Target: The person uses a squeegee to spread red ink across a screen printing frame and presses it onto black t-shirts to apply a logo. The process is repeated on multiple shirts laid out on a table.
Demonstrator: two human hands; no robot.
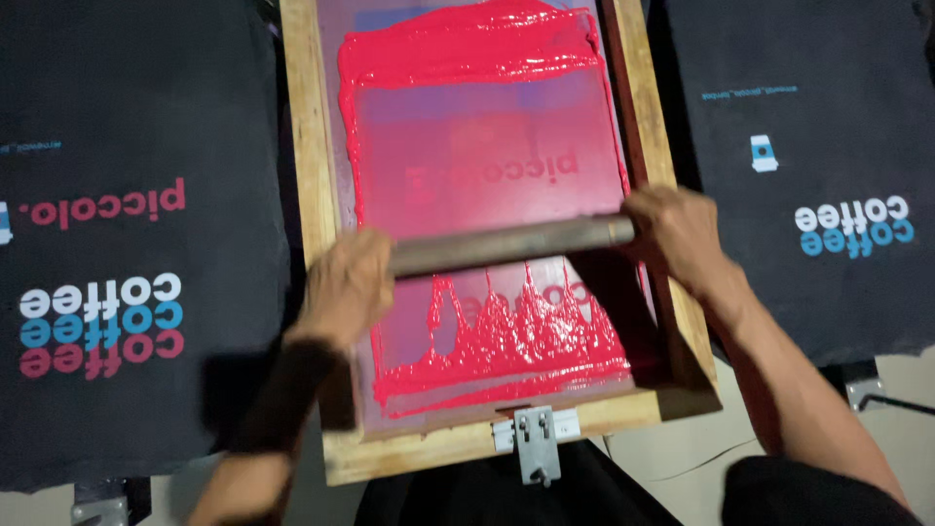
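Both hands (346,287) (672,229) grip squeegee (506,244) over inked frame (312,195)

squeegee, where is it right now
In the head view, the squeegee lies across the middle of the wooden-framed screen, gripped by the left hand and right hand.

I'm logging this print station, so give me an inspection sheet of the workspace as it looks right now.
Surface: wooden-framed screen, mesh coated in red ink.
Job's things: squeegee lying across the screen.
Clutter: nothing seen.
Hands: left hand and right hand grip the squeegee's two ends.
Cables: nothing seen.
Surroundings: black printed shirt at left, another at right; metal hinge clamp on the near frame edge.
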